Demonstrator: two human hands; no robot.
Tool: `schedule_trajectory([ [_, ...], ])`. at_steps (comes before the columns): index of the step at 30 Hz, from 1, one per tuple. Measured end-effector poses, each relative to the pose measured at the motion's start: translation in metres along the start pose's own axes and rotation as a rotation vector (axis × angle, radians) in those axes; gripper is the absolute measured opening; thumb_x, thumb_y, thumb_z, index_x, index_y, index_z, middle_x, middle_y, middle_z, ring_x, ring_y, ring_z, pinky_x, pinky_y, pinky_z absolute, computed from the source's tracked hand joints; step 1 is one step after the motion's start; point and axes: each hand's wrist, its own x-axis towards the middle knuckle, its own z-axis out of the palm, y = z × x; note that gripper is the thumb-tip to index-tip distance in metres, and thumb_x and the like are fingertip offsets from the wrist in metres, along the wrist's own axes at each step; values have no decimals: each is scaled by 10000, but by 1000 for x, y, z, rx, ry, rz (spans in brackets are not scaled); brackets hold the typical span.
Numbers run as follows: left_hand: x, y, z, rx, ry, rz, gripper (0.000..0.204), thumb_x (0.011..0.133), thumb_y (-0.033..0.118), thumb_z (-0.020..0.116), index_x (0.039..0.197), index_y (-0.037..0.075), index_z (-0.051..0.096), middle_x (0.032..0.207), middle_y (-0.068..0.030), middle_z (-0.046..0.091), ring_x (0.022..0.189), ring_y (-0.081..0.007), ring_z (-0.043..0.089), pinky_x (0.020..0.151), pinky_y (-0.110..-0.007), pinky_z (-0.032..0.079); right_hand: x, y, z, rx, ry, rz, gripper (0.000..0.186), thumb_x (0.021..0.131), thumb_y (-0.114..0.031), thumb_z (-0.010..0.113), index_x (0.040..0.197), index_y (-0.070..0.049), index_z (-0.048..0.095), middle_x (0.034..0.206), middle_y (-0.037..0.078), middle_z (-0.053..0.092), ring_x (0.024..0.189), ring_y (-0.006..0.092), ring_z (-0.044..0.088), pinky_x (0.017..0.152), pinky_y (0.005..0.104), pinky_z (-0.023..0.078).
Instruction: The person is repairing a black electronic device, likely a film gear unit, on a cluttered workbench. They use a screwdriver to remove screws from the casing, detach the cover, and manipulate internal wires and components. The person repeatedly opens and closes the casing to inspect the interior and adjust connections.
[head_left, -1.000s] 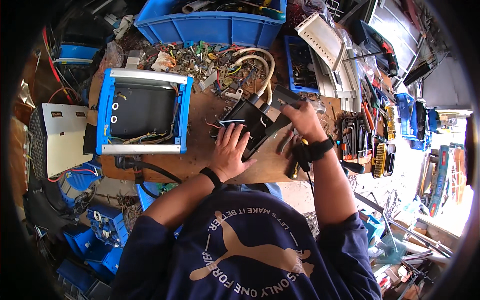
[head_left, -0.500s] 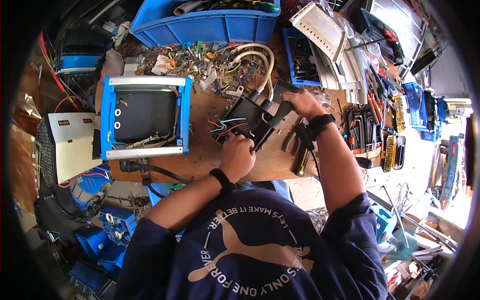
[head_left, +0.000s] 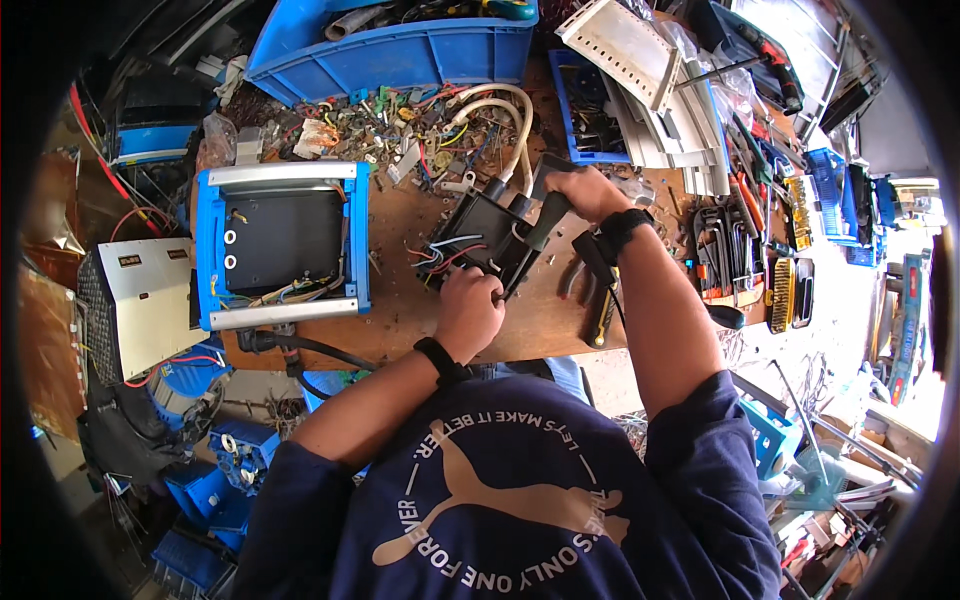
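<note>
A black open-topped box-shaped housing [head_left: 492,228] lies tilted on the wooden bench in front of me, with thin blue, red and white wires spilling from its left side. Two thick pale cables [head_left: 522,125] run from its far end. My left hand [head_left: 470,310] is closed on the near edge of the housing; its fingertips are partly hidden. At the housing's right side, my right hand [head_left: 592,192] is closed round a dark, thick, cylinder-like piece [head_left: 548,218], whose exact kind I cannot make out. A flat dark plate [head_left: 552,170] shows beside those fingers.
A blue-framed open casing [head_left: 285,245] stands at left, beside a pale metal cover [head_left: 150,300]. Loose scrap parts [head_left: 410,135] lie below a big blue bin [head_left: 400,58]. Pliers [head_left: 575,280], a black corded object [head_left: 597,262] and hex keys [head_left: 715,245] are at right.
The view has shifted slightly, moving the bench items left. The dark piece in my right hand has changed its angle and looks shorter. My left hand stays on the housing.
</note>
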Motion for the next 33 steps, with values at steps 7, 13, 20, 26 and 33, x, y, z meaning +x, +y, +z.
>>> schedule_trajectory([
  [7,1,-2,0,-23,2,-9,126,674,87,743,772,95,664,827,-82,607,866,-319,568,764,-443,463,-5,-13,5,120,179,116,296,862,-331,570,945,-82,707,885,177,694,820,304,666,752,377,512],
  [13,-4,-6,1,-23,36,-10,156,668,88,742,804,80,665,837,-93,602,878,-321,569,788,-436,469,-28,-101,-3,-109,99,-106,407,750,-386,618,862,1,676,788,258,652,718,366,626,680,424,483],
  [20,-1,-8,0,-5,-15,51,210,656,87,748,849,80,665,866,-95,603,908,-322,560,808,-434,463,8,4,3,85,97,-246,414,772,-364,674,937,15,704,872,189,693,801,265,628,752,360,491],
  [26,-1,-10,-3,-46,-63,17,222,643,71,760,846,86,672,875,-88,604,930,-319,551,833,-431,454,-19,-58,-9,69,196,-97,422,742,-385,670,787,34,700,693,221,646,665,308,641,696,393,511],
  [33,16,-3,-41,-273,-240,-88,233,681,32,716,911,-2,695,802,-127,668,751,-275,646,700,-371,518,-117,-153,-10,-303,389,-8,417,755,-392,694,817,20,705,666,218,638,648,367,665,642,414,528],
])
